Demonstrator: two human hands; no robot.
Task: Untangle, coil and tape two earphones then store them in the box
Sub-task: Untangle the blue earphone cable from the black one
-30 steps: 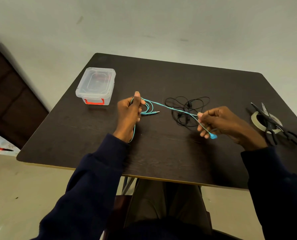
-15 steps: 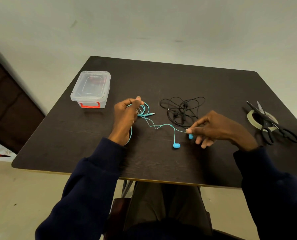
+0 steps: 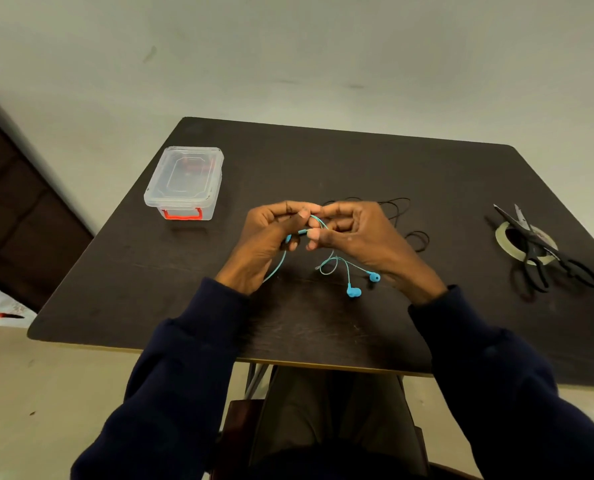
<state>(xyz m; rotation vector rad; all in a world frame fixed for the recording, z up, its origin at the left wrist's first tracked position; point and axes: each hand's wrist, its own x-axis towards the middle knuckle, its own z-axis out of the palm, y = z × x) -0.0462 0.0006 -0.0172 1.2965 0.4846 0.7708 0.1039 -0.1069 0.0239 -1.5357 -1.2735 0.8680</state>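
Both hands meet above the middle of the dark wooden table (image 3: 323,161). The left hand (image 3: 268,237) is curled around gathered turns of the turquoise wired earphone (image 3: 353,291), and the right hand (image 3: 365,237) pinches its cord just beside the left fingertips. The two earbuds and a loose loop trail on the near side, under the right wrist.

This looks like the coiling step for the first earphone, with only a short tail left to wind in. The next move probably calls for wrapping that tail onto the bundle and keeping it pinched with one hand while the other reaches right for the roll of pale tape (image 3: 500,235) and the black-handled scissors (image 3: 535,258) lying on it.

The black wired earphone (image 3: 417,232) lies tangled just beyond the hands. The clear plastic box with a red latch (image 3: 184,181) sits lidded at the far left.
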